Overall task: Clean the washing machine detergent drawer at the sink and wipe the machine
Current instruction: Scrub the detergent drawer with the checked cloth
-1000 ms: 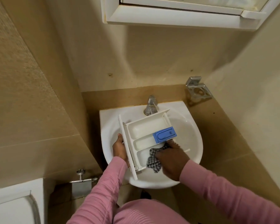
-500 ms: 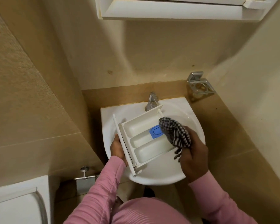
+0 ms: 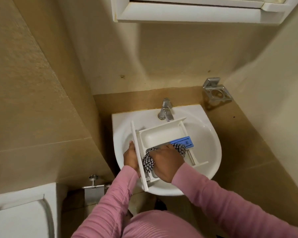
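Detergent drawer (image 3: 162,134): white plastic, lying across the bowl of the sink (image 3: 212,152). Its front panel is at the 9 o'clock side, and its open back end reaches toward 2 o'clock, just under the tap.
Drawer compartments: the far one, toward 12 o'clock, is bare and pale. The nearer ones are mostly covered by the cloth and the right hand.
Blue insert (image 3: 182,141): sits in the drawer at its 3 o'clock side, touching the far end of the cloth.
Checked cloth (image 3: 149,162): black and white and bunched. It lies inside the drawer from the front panel at 8 o'clock to the blue insert at 3 o'clock.
Left hand (image 3: 131,157): at 9 o'clock of the bowl, holding the outer face of the front panel. Its fingers wrap the panel's edge and are partly hidden behind it.
Right hand (image 3: 167,162): palm down on the cloth inside the drawer, with its fingers curled over the fabric and pressing it into a near compartment.
Sleeves: pink, coming in from 6 o'clock and 4 o'clock of the picture.
Tap (image 3: 166,109): chrome, at 12 o'clock on the sink rim, with no water visible.
Metal holder (image 3: 217,92): fixed to the wall at 1 o'clock of the sink, well apart from the drawer.
Wall cabinet (image 3: 196,14): white, at 12 o'clock, high above the sink.
Paper holder (image 3: 94,186): metal, on the wall at 8 o'clock of the sink.
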